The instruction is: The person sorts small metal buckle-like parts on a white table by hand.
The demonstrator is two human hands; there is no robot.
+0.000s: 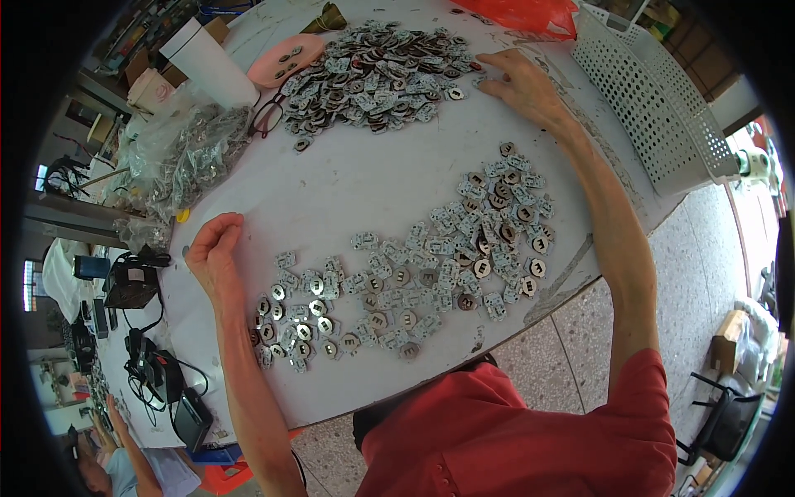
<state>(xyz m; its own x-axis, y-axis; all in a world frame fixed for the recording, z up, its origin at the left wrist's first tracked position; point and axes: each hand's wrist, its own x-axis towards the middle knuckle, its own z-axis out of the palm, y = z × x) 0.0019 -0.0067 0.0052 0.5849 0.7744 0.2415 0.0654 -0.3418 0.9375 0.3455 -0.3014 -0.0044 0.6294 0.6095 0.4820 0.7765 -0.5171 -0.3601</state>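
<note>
A big heap of small circuit boards with round metal coin-cell holders (373, 79) lies at the far side of the white table. At the heap's right edge is my right hand (520, 83), its thumb and fingers stretched out and apart, the fingertips beside the outermost boards. My left hand (215, 250) rests over the table on the left with its fingers curled in; whether anything is inside them is hidden. Nearer to me, a loose spread of the same boards (406, 290) runs from beside my left forearm to the right, many with the round metal side up.
A white perforated basket (654, 108) stands at the right edge, near a red plastic bag (530, 12). On the left are a pink dish (286, 60), a white cylinder (207, 62), glasses (267, 116), clear bags of parts (186, 157) and black adapters with cables (153, 364). Another person (124, 468) sits at lower left.
</note>
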